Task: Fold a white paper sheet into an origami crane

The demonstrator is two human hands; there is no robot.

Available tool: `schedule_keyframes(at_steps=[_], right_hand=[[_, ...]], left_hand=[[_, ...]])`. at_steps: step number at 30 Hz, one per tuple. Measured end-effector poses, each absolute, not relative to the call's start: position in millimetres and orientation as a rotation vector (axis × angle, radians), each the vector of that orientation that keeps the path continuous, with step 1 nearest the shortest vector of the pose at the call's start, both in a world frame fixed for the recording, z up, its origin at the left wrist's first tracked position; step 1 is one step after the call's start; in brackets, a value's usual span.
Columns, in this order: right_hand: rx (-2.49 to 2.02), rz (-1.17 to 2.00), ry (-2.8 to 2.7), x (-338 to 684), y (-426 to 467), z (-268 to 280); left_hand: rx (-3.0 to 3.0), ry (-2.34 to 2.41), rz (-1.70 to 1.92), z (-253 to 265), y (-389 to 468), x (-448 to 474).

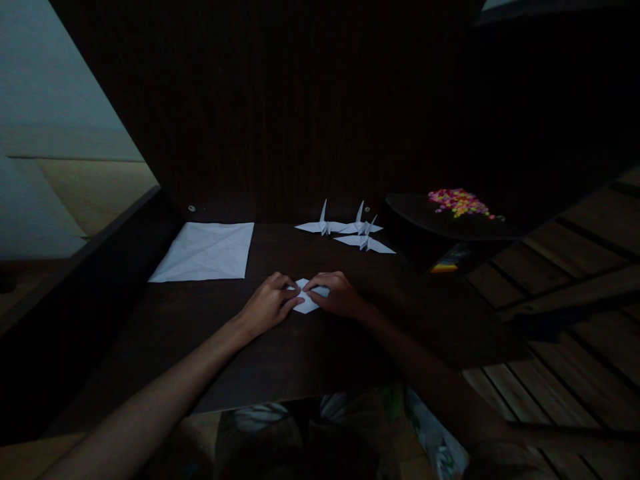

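A small white piece of folded paper (306, 305) lies on the dark desk, partly covered by my fingers. My left hand (271, 301) pinches it from the left side, thumb and fingertips near its middle. From the right, my right hand (336, 293) does the same, its fingertips almost meeting those of the left. Three white paper cranes (365, 241) stand behind my hands, a little to the right. To the left is a stack or sheet of creased white paper (210, 252); I cannot tell how many sheets it holds.
A dark upright panel (280, 120) closes off the back of the desk (270, 373). On a small corner shelf (415, 212) at the right sits a heap of colourful little pieces (460, 202). Below the shelf shows a yellow object (444, 268). Wooden slats (550, 393) lie further right.
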State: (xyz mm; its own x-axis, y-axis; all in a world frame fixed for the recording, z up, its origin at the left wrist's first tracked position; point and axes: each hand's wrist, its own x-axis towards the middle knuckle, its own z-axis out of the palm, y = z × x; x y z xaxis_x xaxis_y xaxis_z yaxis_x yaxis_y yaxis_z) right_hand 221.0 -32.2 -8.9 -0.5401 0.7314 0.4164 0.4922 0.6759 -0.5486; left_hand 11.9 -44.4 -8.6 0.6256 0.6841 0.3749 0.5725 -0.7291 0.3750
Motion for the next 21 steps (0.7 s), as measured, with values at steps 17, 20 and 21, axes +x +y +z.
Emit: schedule_keyframes(at_steps=[17,20,21], right_hand=[[-1.118,0.612,-2.173,214.9,-29.6,-11.2],[-1.212,0.761,-2.052,214.4,-28.1,-8.4],[-1.241,0.802,-2.015,214.4,-28.0,-7.7]], left_hand=[[2.659,1.469,0.738,-4.5,-43.5,8.9],[2.615,1.57,0.736,-3.8,-42.8,9.4],[2.597,1.579,0.731,-3.5,-42.5,9.4]])
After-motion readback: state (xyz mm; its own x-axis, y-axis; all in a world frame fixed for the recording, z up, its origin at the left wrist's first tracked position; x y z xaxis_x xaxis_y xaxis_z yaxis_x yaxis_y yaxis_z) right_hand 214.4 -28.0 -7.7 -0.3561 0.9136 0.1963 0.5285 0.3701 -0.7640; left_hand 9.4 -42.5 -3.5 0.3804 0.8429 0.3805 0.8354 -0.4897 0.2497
